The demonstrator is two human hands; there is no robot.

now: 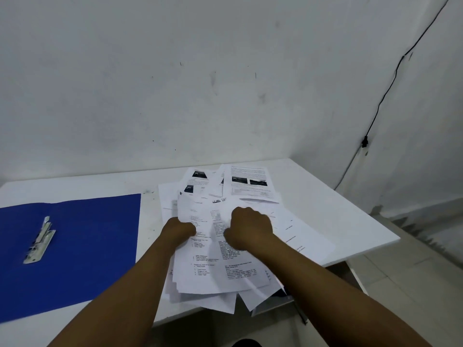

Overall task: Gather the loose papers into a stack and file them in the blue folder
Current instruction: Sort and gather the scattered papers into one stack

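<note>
While both hands work at the papers [220, 246], the sheets lie in a loose, fanned heap on the right half of the white table [325, 196], some hanging over its near edge. Left hand [179, 230] grips the heap's left edge, fingers curled under the sheets. Right hand [250, 227] rests knuckles-up on top, fingers curled onto the paper. Left of the heap, apart from it, lies the open blue folder [95, 246] with its metal clip [40, 240].
</note>
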